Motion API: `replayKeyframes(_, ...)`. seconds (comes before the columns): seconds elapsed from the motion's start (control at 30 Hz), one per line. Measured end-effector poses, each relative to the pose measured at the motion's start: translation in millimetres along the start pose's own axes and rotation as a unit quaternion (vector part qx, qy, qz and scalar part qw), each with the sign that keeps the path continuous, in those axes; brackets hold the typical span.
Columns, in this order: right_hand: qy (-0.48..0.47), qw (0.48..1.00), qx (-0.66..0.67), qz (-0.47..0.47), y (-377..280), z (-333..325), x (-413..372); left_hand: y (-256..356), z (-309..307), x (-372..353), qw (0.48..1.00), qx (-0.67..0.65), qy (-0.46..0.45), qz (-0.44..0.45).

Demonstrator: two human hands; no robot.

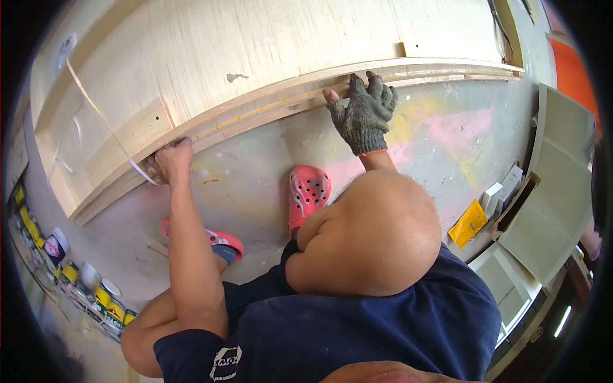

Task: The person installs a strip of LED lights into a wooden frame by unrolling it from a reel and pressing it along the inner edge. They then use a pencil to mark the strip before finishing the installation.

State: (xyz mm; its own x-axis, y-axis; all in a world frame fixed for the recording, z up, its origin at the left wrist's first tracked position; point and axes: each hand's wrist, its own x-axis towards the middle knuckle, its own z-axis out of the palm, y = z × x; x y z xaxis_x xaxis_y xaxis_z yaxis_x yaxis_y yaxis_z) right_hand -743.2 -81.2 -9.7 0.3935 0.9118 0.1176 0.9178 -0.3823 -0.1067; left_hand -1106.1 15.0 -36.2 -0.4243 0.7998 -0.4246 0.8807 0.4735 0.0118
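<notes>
A thin LED light strip [239, 117] with evenly spaced yellow marks lies along the narrow groove of a long wooden frame [268, 89]. At the left part of the frame, my bare left hand [171, 161] is closed on the strip, its fingertips partly hidden. The strip's loose white tail [108, 124] loops from that hand up over the panel to a round white reel [66, 50]. My right hand [365, 113], in a dark grey fingerless work glove, rests on the frame farther right. Its fingers are apart, with the tips touching the groove over the strip.
The large pale plywood panel [306, 38] fills the top. Paint-stained concrete floor [255, 172] lies below it. Several cans [56, 246] line the left edge. A yellow packet [468, 223] and small white boxes [491, 199] sit at right, beside pale panels [555, 198]. My pink clogs [309, 195] are close below the frame.
</notes>
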Motion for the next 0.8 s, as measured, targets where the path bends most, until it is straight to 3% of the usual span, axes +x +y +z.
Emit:
replayKeyframes(0.07, 0.000, 1.000, -0.017, -0.004, -5, -2, 2, 5, -6, -7, 0.998, 0.054, 0.012, 0.008)
replayKeyframes(0.13, -0.001, 0.999, -0.033, -0.009, -4, -4, -2, 1, -5, -5, 1.000, 0.022, -0.008, 0.004)
replayKeyframes(0.2, 0.034, 0.985, 0.147, -0.083, 4, -12, -16, -1, -5, -3, 1.000, -0.014, -0.027, -0.001)
replayKeyframes(0.23, 0.077, 0.981, 0.140, -0.108, 6, -16, -24, -3, -5, -5, 1.000, -0.015, -0.009, 0.004)
replayKeyframes(0.33, 0.011, 0.987, 0.156, -0.045, 13, -16, -55, -1, -7, -7, 1.000, -0.015, 0.016, 0.020)
replayKeyframes(0.4, 0.008, 0.986, 0.156, -0.054, 15, -15, -61, -5, -7, -7, 0.999, -0.011, 0.031, 0.022)
replayKeyframes(0.47, 0.015, 0.986, 0.148, -0.074, 13, -16, -64, -13, -5, 0, 0.995, -0.080, -0.027, 0.053)
replayKeyframes(0.53, -0.001, 0.982, 0.169, -0.083, 4, -16, -63, 3, -18, -9, 0.998, -0.029, -0.047, -0.038)
replayKeyframes(0.63, -0.004, 0.976, 0.173, -0.130, -12, -15, -60, -4, -6, 2, 0.998, 0.032, -0.020, -0.052)
replayKeyframes(0.7, -0.039, 0.974, 0.182, -0.131, -18, -18, -58, -11, 4, 6, 0.997, -0.043, -0.052, -0.035)
replayKeyframes(0.8, -0.029, 0.970, 0.198, -0.135, -24, -19, -57, -14, 9, 12, 0.998, -0.015, -0.062, -0.018)
